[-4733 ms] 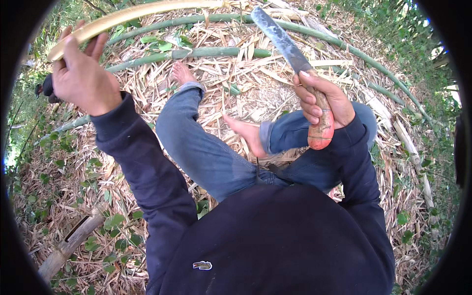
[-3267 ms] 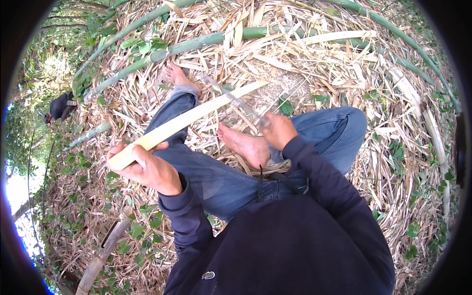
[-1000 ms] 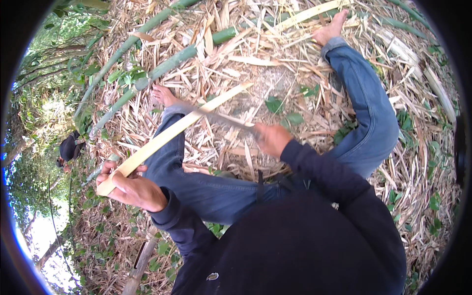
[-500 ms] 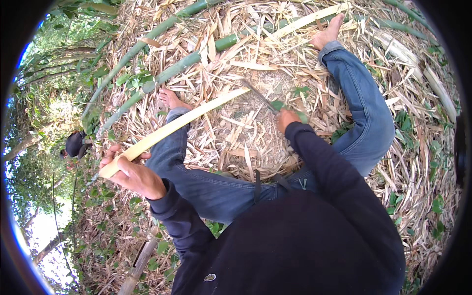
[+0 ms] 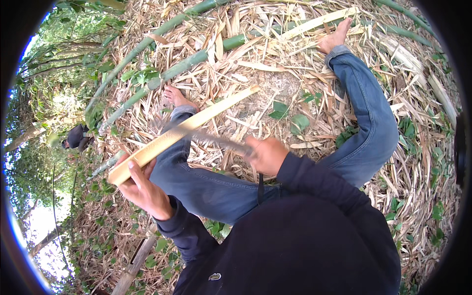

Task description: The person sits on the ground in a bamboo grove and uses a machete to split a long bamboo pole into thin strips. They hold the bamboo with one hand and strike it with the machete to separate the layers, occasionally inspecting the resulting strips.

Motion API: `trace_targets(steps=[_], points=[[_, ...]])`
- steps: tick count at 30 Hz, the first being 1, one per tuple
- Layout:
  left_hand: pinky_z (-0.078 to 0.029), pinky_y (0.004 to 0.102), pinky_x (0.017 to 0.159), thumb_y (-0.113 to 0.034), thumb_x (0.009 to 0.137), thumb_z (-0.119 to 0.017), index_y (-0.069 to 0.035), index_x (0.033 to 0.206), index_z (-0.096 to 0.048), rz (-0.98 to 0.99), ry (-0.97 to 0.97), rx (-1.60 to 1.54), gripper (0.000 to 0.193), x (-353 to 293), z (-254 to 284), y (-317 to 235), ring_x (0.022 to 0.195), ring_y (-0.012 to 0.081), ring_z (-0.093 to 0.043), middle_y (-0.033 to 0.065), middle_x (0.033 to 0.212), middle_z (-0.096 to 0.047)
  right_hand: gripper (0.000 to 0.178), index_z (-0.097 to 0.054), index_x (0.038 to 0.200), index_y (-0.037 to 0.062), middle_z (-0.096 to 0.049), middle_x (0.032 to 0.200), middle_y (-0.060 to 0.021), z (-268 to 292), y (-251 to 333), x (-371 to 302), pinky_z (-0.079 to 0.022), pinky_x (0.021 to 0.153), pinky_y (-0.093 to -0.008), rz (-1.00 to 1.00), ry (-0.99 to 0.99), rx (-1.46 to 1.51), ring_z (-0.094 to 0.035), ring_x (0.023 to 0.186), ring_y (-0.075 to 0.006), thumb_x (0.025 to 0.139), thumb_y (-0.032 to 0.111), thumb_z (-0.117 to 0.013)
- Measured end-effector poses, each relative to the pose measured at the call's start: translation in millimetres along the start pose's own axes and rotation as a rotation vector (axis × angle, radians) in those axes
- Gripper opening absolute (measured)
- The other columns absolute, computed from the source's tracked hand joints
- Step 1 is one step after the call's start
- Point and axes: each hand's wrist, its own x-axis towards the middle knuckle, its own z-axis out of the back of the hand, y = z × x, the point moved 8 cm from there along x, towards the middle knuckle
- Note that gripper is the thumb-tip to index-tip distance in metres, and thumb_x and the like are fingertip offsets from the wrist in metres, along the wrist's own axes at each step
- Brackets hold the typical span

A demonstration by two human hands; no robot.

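A long, pale yellow bamboo strip [image 5: 206,114] slants from lower left up to the right, over my left leg. My left hand [image 5: 145,189] grips its near end, thumb on one side and fingers behind. In my right hand [image 5: 268,155] is the handle of a long-bladed knife [image 5: 216,139], closed in the fingers. The blade is blurred and its far part meets the strip around the middle; whether it cuts in or only lies against it I cannot tell.
Green bamboo poles [image 5: 184,64] lie across the ground ahead, with another split pale strip [image 5: 322,22] by my right foot [image 5: 337,37]. Dry leaves [image 5: 236,118] cover the ground between my legs. A person in a dark cap [image 5: 76,136] is at far left. A cut pole [image 5: 132,268] lies at lower left.
My right hand has drawn back toward my body and left, bringing the knife from the strip's far end to its middle. The strip's near end has tilted and shifted slightly right.
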Motion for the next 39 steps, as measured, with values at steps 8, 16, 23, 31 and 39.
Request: trace_targets(steps=[8,16,23,31,39], points=[[-0.062,0.0263,0.058,-0.016,0.097,-0.052,0.005,0.116,-0.043,-0.05,-0.055,0.003,0.03,-14.4,6.6,1.9,0.093,0.0256,-0.065,0.0189,0.11,-0.055,0.014,-0.06,0.09,0.0076,-0.061,0.062,-0.0176,5.5,-84.2,13.4,-0.051,0.057,-0.0432,-0.263,0.017,-0.039,-0.064,0.059,-0.0332,0.079,0.016,-0.065],[-0.063,0.0262,0.057,-0.018,0.098,-0.051,0.004,0.115,-0.042,-0.041,-0.092,0.009,0.029,-8.2,3.0,10.0,0.09,0.0253,-0.066,0.0176,0.109,-0.055,0.028,-0.061,0.105,0.007,-0.065,0.073,-0.0223,-8.9,-152.5,21.1,-0.053,0.067,-0.0464,-0.326,-0.12,-0.138,-0.065,0.072,-0.0394,0.078,0.015,-0.064],[-0.061,0.0247,0.055,-0.014,0.098,-0.049,0.005,0.115,-0.043,0.001,-0.078,0.009,0.026,7.2,2.8,13.1,0.085,0.0231,-0.066,0.0177,0.101,-0.057,0.025,-0.06,0.103,0.0096,-0.063,0.072,-0.022,-12.9,-145.3,23.5,-0.051,0.068,-0.0472,-0.321,0.003,-0.228,-0.063,0.07,-0.0401,0.079,0.017,-0.063],[-0.061,0.0267,0.059,-0.011,0.097,-0.047,0.003,0.117,-0.044,0.024,-0.062,-0.019,0.025,2.4,9.3,19.5,0.089,0.0223,-0.064,0.017,0.108,-0.056,0.019,-0.058,0.095,0.0055,-0.063,0.072,-0.0219,-4.0,-133.2,19.6,-0.05,0.067,-0.0467,-0.327,-0.071,-0.23,-0.063,0.074,-0.0407,0.08,0.017,-0.064],[-0.061,0.0299,0.062,-0.011,0.096,-0.047,0.004,0.117,-0.044,0.057,-0.089,-0.006,0.026,11.4,12.7,29.1,0.091,0.025,-0.064,0.0169,0.109,-0.055,0.025,-0.06,0.102,0.0016,-0.065,0.081,-0.0227,13.5,-152.7,12.8,-0.049,0.075,-0.0496,-0.48,-0.049,-0.315,-0.062,0.08,-0.0429,0.082,0.017,-0.06]])
